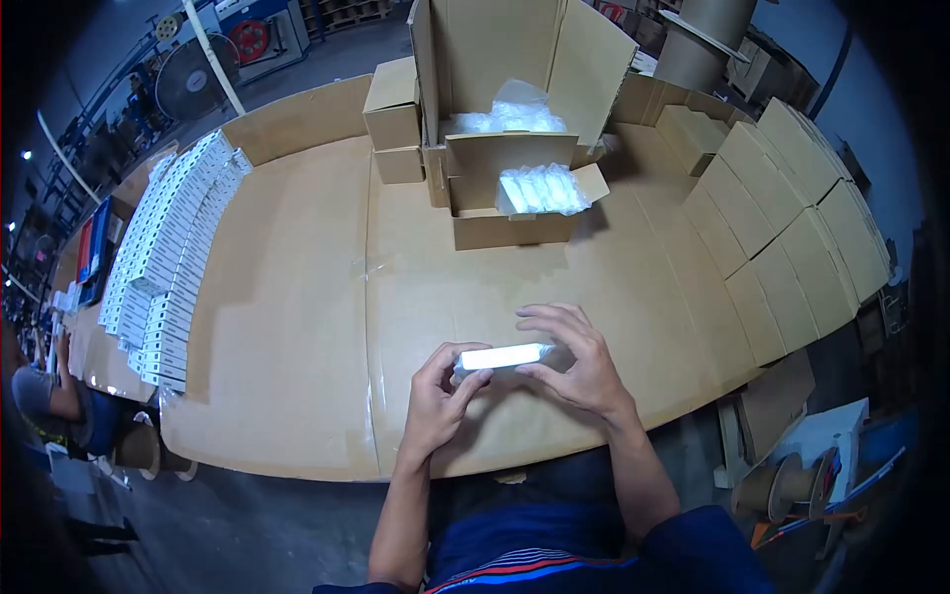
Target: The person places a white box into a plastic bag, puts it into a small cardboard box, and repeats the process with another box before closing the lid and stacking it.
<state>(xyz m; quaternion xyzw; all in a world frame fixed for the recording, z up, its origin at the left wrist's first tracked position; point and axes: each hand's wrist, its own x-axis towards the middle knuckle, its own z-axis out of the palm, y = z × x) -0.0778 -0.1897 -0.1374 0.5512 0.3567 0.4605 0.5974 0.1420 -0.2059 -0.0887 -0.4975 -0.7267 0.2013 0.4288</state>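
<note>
A small white packet (503,357), which looks wrapped in clear plastic, is level above the cardboard-covered table in front of my body. My left hand (440,388) pinches its left end between thumb and fingers. At the other end is my right hand (582,366), its thumb right at the packet's lower right edge and its fingers spread and raised above it. Farther off, an open cardboard box (513,234) holds several clear-wrapped white packets (542,190) standing in a row on its right side.
Behind that box stands a larger open carton (495,49) with more wrapped packets (510,117). Long stacks of small white boxes (163,262) line the left edge. Closed brown boxes (792,228) are piled at the right. A person (49,391) sits at the far left.
</note>
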